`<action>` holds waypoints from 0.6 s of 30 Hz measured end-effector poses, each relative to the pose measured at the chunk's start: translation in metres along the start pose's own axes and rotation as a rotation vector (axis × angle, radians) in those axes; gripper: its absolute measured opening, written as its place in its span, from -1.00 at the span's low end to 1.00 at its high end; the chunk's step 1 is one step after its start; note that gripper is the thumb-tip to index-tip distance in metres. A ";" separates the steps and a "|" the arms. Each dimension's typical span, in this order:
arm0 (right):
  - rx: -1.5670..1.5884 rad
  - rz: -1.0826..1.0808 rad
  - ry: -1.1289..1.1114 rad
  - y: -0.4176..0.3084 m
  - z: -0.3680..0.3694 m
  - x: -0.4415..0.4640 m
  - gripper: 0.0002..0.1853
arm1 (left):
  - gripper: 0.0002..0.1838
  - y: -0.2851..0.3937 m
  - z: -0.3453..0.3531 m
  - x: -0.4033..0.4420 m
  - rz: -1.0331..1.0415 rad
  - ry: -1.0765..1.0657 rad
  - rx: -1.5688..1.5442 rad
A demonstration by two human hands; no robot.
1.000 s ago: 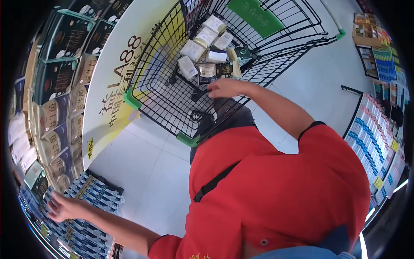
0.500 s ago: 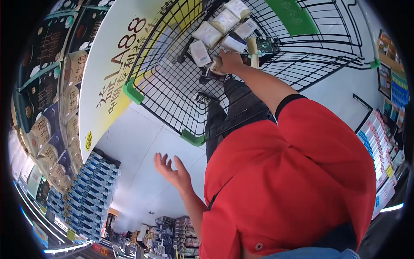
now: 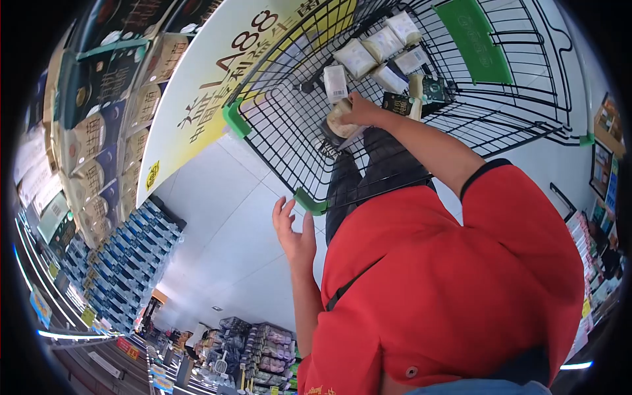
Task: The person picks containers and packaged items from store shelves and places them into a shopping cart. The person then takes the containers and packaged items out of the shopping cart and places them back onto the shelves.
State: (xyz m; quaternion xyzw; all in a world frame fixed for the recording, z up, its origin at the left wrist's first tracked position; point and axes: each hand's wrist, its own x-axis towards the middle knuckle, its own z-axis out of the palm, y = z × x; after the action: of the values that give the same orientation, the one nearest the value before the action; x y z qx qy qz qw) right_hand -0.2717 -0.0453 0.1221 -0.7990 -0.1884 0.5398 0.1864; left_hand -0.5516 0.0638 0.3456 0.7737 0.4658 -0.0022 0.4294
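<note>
Inside the black wire shopping cart (image 3: 283,141), my right hand (image 3: 361,110) grips a beige and dark package (image 3: 341,122). The package is close to a white package with a barcode (image 3: 335,83). Beyond are several cream packages (image 3: 355,58), a white package with a dark edge (image 3: 390,79) and a dark green package (image 3: 433,90). Outside the cart, my left hand (image 3: 296,238) is raised in the air with its fingers apart and nothing in it. It is just below the cart's green corner piece (image 3: 309,201).
Stacked bagged goods (image 3: 89,141) fill the left side beside a large printed sign (image 3: 187,108). Blue and white packs (image 3: 125,266) are stacked below them. More shelves of goods (image 3: 270,352) stand at the bottom. A green panel (image 3: 475,43) is on the cart.
My left hand has moved right, from beside the stacked packs to near the cart. My right hand has taken hold of the beige and dark package. The view has shifted.
</note>
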 end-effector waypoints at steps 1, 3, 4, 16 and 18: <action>0.242 -0.076 0.002 -0.012 -0.005 -0.006 -0.04 | -0.59 0.007 0.000 0.007 0.022 -0.060 -0.020; 0.568 -0.194 -0.016 -0.041 -0.029 -0.030 -0.03 | -0.42 0.014 0.001 0.023 0.023 -0.177 -0.100; 0.555 -0.203 -0.010 -0.061 -0.043 -0.048 -0.03 | -0.42 0.020 0.003 0.030 0.031 -0.166 -0.111; 1.126 -0.525 0.031 -0.179 -0.057 -0.169 -0.20 | -0.36 0.117 -0.035 0.098 0.095 -0.036 -0.853; 1.148 -0.495 -0.045 -0.181 -0.049 -0.173 -0.36 | -0.42 0.118 -0.047 0.096 0.066 -0.013 -0.877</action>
State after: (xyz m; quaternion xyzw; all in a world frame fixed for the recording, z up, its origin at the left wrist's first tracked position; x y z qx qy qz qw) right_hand -0.3042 0.0186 0.3667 -0.4924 -0.0516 0.5125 0.7016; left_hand -0.4306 0.1410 0.4143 0.5327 0.3949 0.2046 0.7200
